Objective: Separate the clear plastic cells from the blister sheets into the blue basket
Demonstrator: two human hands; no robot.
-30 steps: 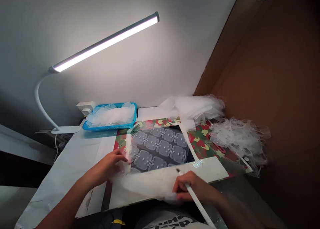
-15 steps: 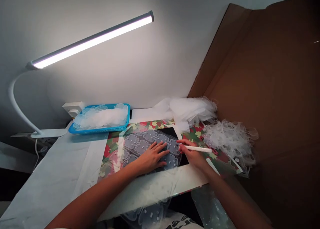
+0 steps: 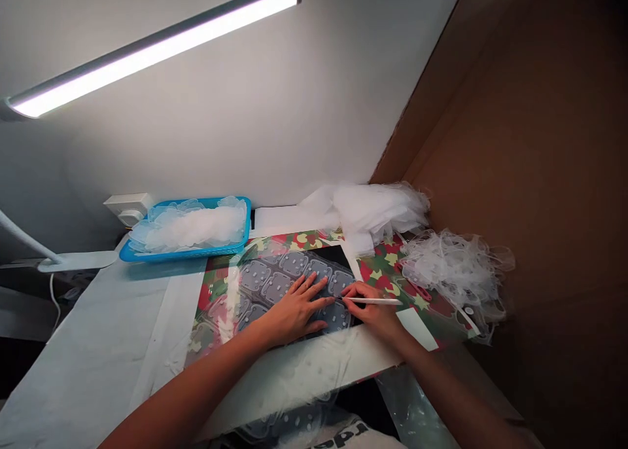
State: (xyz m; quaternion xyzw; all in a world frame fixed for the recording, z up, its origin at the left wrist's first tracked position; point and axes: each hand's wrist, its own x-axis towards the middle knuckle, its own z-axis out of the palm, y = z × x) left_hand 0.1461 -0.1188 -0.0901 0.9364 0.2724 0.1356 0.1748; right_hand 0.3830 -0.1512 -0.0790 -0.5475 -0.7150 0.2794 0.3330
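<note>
My left hand lies flat with fingers spread on a clear printed sheet, which shows rounded outlines and pale dots over a dark backing. In a pinch grip, my right hand holds a slim white pen-shaped tool. Its thin tip meets the sheet close to the left index fingertip; whether it is a pen or a blade is too small to tell. The sheet rests on a camouflage-patterned board, and part of it hangs over the front edge toward my lap.
Thin translucent cut pieces fill a blue basket at the back left. White film sheets are stacked behind the board, with a tangle of clear offcuts to the right. A cardboard wall closes the right side; a lit lamp hangs above.
My right hand has lowered and moved slightly left, bringing the tool's tip down to the sheet near my left fingers. My left hand stays in place on the sheet. The view has shifted slightly.
</note>
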